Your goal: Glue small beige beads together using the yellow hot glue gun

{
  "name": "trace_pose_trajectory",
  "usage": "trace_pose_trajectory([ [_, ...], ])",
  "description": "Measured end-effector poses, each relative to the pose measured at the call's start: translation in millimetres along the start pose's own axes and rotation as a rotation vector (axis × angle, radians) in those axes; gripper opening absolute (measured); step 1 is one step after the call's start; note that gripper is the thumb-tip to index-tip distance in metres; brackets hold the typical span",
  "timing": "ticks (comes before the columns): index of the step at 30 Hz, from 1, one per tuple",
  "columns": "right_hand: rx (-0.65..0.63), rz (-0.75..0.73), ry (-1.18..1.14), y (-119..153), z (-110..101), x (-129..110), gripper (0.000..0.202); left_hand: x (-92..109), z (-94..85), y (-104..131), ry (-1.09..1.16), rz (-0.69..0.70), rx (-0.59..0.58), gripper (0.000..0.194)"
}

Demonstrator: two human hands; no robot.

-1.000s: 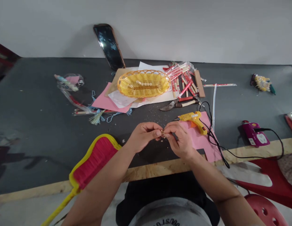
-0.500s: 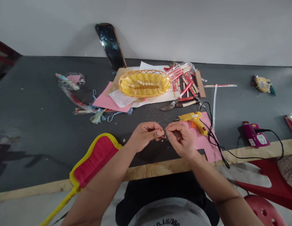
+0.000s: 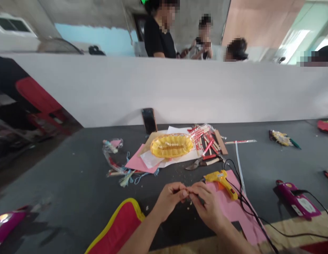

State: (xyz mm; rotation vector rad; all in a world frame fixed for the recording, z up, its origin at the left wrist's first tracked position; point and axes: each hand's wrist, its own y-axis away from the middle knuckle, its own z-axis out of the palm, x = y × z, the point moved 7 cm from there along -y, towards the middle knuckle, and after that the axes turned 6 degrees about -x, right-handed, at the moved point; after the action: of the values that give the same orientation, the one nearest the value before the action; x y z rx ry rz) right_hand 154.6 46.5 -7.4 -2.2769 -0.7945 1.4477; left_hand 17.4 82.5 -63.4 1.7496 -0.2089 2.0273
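Observation:
My left hand (image 3: 169, 200) and my right hand (image 3: 206, 204) meet above the dark tabletop, fingertips pinched together. Whatever small thing they hold is mostly hidden by the fingers; half a second ago a tiny pale piece showed there. Pale crumbs (image 3: 187, 208) lie on the table below. Beyond the hands, a yellow woven basket (image 3: 185, 151) holds a row of small pale pieces (image 3: 171, 144). A yellow glue gun (image 3: 222, 181) rests on pink paper (image 3: 232, 208) just right of my right hand. Pruning shears (image 3: 197, 163) with red and pale handles lie behind the hands.
Wrapped sticks (image 3: 206, 141) and a wooden block (image 3: 221, 142) lie right of the basket. A phone (image 3: 149, 120) leans on the white partition (image 3: 113, 95). Blue tassels (image 3: 127, 179) lie left, a red-and-yellow padded piece (image 3: 119, 225) nearer. Cords run to a purple power box (image 3: 298, 199). People stand beyond.
The camera has tilted up, so the table sits lower and people beyond the partition show. My hands have drawn closer, their fingertips now touching, and the small piece is covered.

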Motion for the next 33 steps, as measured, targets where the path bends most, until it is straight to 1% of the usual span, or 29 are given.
trace_pose_trajectory([
  [5, 0.035, -0.020, 0.014, 2.3, 4.0, 1.4, 0.024, 5.3, -0.5, 0.6, -0.014, 0.045, 0.035, 0.049],
  [10, 0.071, -0.052, 0.064, 3.4, 2.7, -1.0, 0.024, 3.9, 2.9, 1.2, 0.041, 0.029, 0.001, 0.046],
  [15, 0.063, -0.072, 0.109, 2.5, 3.1, -3.1, 0.025, 0.4, 3.0, -0.3, 0.078, 0.013, -0.015, 0.045],
  [23, 0.089, -0.064, 0.116, 2.7, 2.8, -1.5, 0.027, -0.1, 4.1, 0.9, 0.136, -0.001, -0.045, 0.038],
  [28, 0.070, -0.051, 0.106, 1.4, 2.3, -1.6, 0.029, 0.6, 5.4, 2.0, 0.167, -0.022, -0.051, 0.040],
  [33, 0.052, -0.056, 0.105, -0.5, 1.6, -4.8, 0.030, 1.3, 5.3, 1.9, 0.141, -0.033, -0.056, 0.042],
])
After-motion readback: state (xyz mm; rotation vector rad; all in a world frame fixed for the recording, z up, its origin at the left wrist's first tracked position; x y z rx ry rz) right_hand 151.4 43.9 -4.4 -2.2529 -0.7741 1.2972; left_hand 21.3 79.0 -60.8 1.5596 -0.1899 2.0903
